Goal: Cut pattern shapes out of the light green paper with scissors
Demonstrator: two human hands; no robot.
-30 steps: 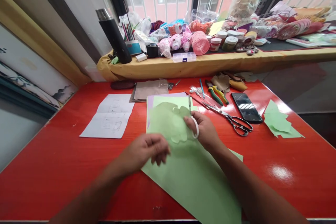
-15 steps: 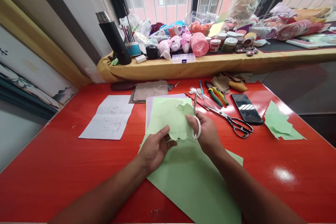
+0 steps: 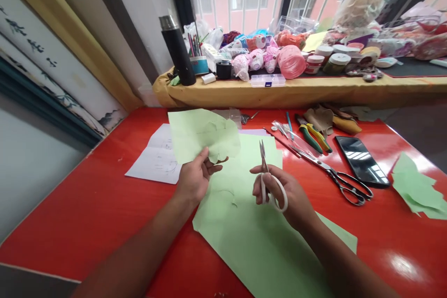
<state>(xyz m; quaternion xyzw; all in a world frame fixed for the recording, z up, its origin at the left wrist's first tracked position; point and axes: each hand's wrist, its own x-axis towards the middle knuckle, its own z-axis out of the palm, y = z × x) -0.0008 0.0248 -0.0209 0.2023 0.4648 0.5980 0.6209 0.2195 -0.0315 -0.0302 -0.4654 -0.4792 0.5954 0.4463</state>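
Your left hand grips the green paper cutout, its long axis lying sideways, up and left of the white-handled scissors held closed in your right hand.

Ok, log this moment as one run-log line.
left hand: holds cut green paper piece | right hand: holds white-handled scissors, blades up | below: green paper sheet on red table

No legible text anywhere in view.
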